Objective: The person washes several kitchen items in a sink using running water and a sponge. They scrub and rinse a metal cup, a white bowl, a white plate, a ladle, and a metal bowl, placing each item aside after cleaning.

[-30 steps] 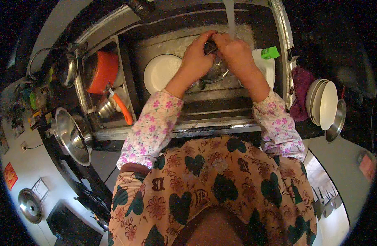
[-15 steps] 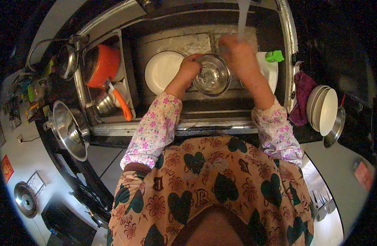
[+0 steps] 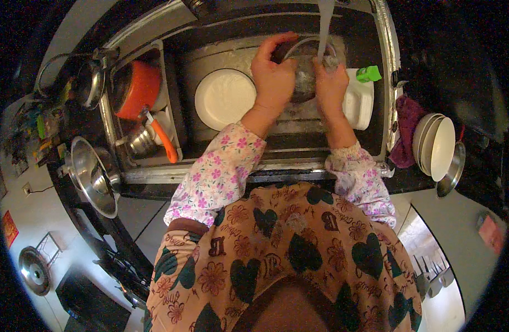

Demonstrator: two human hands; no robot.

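Note:
A small metal bowl [image 3: 305,74] is held up in the sink, tilted, at the stream of water [image 3: 325,27] that falls from above. My left hand [image 3: 274,77] is closed round its left side, fingers at the far rim. On the right side my right hand [image 3: 331,86] grips the rim, its fingers partly hidden behind the bowl. To the left of my hands a white bowl [image 3: 224,99] with a dark rim rests on the sink floor. Close to my right hand lies a white bottle [image 3: 358,105] with a green cap [image 3: 368,73].
The left basin holds a red-orange pot [image 3: 141,88] with an orange handle [image 3: 165,143]. Further left stand a metal basin [image 3: 88,177] and a lidded metal pot [image 3: 90,84]. Beyond the right sink edge are a purple cloth [image 3: 406,133] and stacked white bowls [image 3: 442,146].
The metal bowl has moved away from me and to the right, into the water stream, and has tipped. My left hand went with it; my right hand has come onto its rim.

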